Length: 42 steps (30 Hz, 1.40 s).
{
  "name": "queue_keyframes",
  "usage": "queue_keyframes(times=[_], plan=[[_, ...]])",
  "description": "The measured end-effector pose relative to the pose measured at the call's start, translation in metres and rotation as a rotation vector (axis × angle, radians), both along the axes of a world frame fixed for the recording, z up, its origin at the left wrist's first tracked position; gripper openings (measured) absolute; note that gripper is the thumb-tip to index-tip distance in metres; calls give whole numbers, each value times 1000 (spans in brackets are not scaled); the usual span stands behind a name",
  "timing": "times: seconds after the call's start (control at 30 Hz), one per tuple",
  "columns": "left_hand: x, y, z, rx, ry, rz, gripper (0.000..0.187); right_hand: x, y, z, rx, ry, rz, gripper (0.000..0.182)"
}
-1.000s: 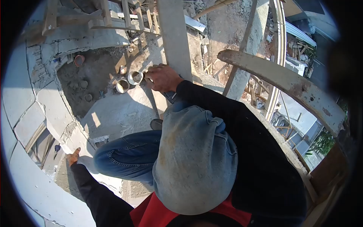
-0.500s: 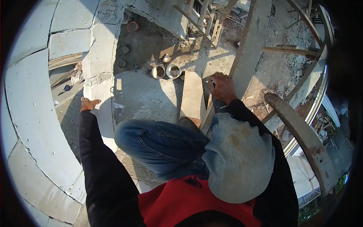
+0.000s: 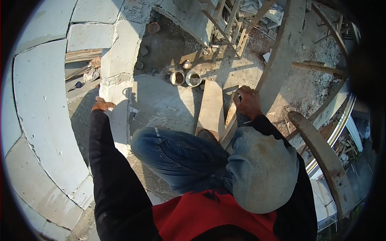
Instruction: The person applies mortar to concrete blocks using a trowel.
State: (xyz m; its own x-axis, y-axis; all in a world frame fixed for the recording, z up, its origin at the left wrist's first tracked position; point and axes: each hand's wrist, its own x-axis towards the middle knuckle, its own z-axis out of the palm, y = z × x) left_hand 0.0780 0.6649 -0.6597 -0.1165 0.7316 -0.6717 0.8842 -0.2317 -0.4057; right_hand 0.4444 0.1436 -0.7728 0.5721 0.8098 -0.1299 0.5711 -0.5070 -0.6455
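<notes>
My left hand (image 3: 103, 105) is on the edge of the pale block wall (image 3: 116, 80), beside a window-like opening, with its thumb side toward the wall face and its fingers bent over the edge. My right hand (image 3: 248, 103) is curled around the upper end of a wooden timber (image 3: 230, 122). A small dark patch shows between its fingers; I cannot make out what it is. My bent knees in jeans are below, one with a large worn patch (image 3: 263, 172). A shoe (image 3: 207, 136) stands on a wide plank (image 3: 211, 104) between the hands.
Two buckets (image 3: 177, 78) stand on the floor far below, near a wooden ladder-like frame (image 3: 229, 28). Long planks (image 3: 281, 52) and a curved-looking board (image 3: 321, 156) cross the right side. Rubble lies on the ground beyond. More blocks (image 3: 48, 112) make up the wall at left.
The whole view has shifted slightly, so the scene sits further right and a little lower. Both hands stay at the same places on the wall and the timber.
</notes>
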Motion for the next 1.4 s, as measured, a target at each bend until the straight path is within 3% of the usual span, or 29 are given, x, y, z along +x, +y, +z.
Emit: queue_keyframes(times=[0.33,0.43,0.63,0.73,0.87,1.1,1.4], plan=[[9,-8,5,15,-7,7,130,1,2,0,62,-32,16,13],[-10,1,-16,92,-40,-23,130,0,3,0,77,-66,17,12],[15,-38,8,305,-128,27,105,0,4,-1,4,-15,45,12],[12,-42,9,289,-200,19,113,-2,6,3,-4,-32,33,11],[20,-52,15,334,-188,16,99,-3,6,3,-11,-41,39,10],[20,-57,10,393,-106,0,106,-5,7,1,25,-72,55,10],[15,-53,5,395,-182,8,85,-8,11,6,-5,-79,51,10]])
